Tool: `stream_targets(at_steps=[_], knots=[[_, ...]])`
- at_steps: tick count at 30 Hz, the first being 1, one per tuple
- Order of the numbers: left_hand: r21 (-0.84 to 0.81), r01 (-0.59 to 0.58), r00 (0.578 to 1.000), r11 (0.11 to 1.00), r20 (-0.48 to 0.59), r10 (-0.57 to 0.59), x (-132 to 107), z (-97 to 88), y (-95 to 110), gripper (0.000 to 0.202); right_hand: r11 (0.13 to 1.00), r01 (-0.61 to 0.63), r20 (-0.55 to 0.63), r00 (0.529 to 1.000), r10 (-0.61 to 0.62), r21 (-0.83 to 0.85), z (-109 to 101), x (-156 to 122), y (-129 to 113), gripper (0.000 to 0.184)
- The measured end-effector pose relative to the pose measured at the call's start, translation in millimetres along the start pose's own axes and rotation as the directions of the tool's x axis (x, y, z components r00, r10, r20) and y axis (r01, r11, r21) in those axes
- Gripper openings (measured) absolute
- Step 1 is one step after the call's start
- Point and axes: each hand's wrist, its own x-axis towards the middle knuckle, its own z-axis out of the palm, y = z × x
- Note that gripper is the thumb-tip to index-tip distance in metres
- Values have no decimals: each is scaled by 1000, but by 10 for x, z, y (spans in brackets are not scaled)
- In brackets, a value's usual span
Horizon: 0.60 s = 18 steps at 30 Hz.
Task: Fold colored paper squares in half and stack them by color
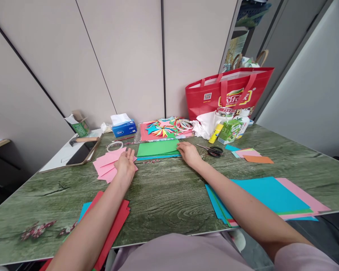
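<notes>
Green paper (158, 148) lies stacked on blue sheets in the middle of the table. My right hand (190, 154) pinches the right edge of the top green sheet, which looks slightly raised there. Over the pink sheets (107, 162) to the left, my left hand (126, 164) is turned partly palm-up with its fingers stretched out, holding nothing. Its fingertips are close to the green stack's left end. Just right of my right hand are black-handled scissors (214, 151). Beyond the pink sheets sits a roll of tape (115, 146).
Red sheets (117, 222) lie under my left forearm, large blue sheets (260, 194) by my right. Paper stars (162, 130), a tissue box (124, 128), a glue stick (216, 133) and a red bag (206, 90) line the back. A phone (83, 153) and a hammer (84, 139) are left.
</notes>
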Motion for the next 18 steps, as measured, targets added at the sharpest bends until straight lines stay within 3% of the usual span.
stream_targets(at_steps=[6, 9, 11, 13, 18], knots=[[73, 142, 974, 987, 168, -153, -46, -8, -30, 11, 1000, -28, -129, 991, 28, 1, -69, -3, -65, 17], [154, 68, 941, 986, 319, -115, -53, -27, -68, 8, 998, -8, -244, 970, 24, 65, -108, -5, -114, 17], [220, -58, 884, 974, 465, -52, -55, -46, -102, 10, 992, 18, -318, 948, 23, 125, -128, -4, -144, 18], [276, -211, 806, 938, 592, 7, -52, -68, -142, 30, 981, 52, -389, 921, 25, 186, -145, -1, -172, 19], [388, -538, 610, 748, 792, 27, 8, -125, -266, 72, 953, 82, -492, 867, 75, 291, -197, 7, -254, 19]])
